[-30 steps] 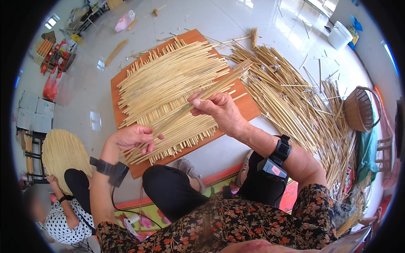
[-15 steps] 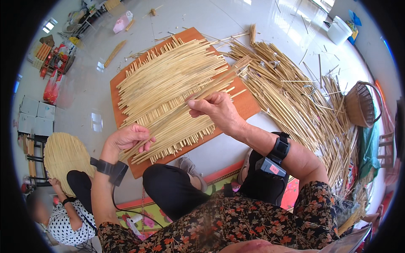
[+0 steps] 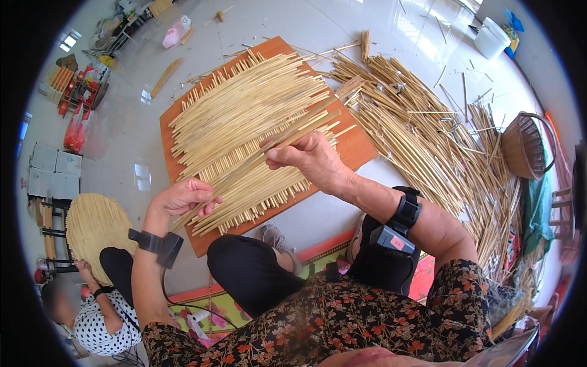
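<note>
My left hand and my right hand are both closed on a few long straw stalks, held slantwise between them. The stalks' far ends stick out past my right hand, up and to the right. Just below them lies a mat of straw stalks, one layer crossing another, spread over a reddish-brown board. A gap in the upper layer, running under the held stalks, shows the crosswise stalks beneath. How many stalks my fingers pinch is hard to tell.
Right of the board spreads a big heap of loose stalks, with a wicker basket beyond it and a white bucket farther back. At lower left a person sits touching an oval straw mat. White boxes stand behind.
The held stalks have shifted slightly down and left, so their far ends now lie over the board's right part. My right hand has moved a little left; both hands keep their grip.
</note>
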`<state>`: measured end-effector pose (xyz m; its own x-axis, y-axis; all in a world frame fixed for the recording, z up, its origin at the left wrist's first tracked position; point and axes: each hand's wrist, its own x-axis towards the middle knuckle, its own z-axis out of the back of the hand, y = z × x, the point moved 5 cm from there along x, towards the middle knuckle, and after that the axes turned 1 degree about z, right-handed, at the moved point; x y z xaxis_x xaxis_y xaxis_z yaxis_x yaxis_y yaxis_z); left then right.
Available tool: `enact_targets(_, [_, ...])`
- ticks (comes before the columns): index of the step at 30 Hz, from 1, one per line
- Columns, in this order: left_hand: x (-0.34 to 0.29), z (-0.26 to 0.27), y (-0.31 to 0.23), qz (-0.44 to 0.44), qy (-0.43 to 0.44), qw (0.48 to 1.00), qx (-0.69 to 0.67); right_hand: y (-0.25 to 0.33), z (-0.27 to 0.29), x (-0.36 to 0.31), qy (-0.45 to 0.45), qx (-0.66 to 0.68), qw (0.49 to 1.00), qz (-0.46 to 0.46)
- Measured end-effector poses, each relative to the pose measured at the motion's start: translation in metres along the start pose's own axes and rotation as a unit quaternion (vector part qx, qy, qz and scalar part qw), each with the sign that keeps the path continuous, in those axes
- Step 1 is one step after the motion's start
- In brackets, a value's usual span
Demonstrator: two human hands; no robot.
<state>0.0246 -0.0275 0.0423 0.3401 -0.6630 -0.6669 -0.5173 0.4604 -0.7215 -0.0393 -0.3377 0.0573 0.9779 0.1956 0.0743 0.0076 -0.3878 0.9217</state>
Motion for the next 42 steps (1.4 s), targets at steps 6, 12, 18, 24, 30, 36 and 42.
enact_targets(6, [0.000,0.002,0.001,-0.015,-0.006,1.000,0.015,0.003,-0.002,-0.001,0.023,-0.013,1.000,0.018])
enact_targets(12, [0.001,0.000,0.003,0.011,-0.006,1.000,0.026,0.001,0.001,-0.002,-0.030,0.041,0.998,-0.022])
enact_targets(18, [0.004,-0.021,-0.015,0.029,-0.016,0.997,0.071,-0.020,0.019,0.006,-0.123,0.126,0.981,-0.086])
enact_targets(24, [0.003,-0.066,-0.077,-0.268,-0.306,0.858,0.315,-0.025,0.081,0.030,-0.225,0.168,0.959,-0.038])
enact_targets(30, [0.054,-0.106,-0.051,-0.235,-0.183,0.953,-0.055,-0.053,0.129,0.043,-0.222,0.250,0.941,-0.056])
enact_targets(36, [0.072,-0.047,-0.033,-0.393,-0.269,0.806,-0.352,-0.060,0.146,0.036,-0.163,0.249,0.952,-0.078])
enact_targets(42, [0.051,-0.027,-0.018,-0.449,-0.273,0.781,-0.338,-0.075,0.156,0.041,-0.153,0.278,0.939,-0.133])
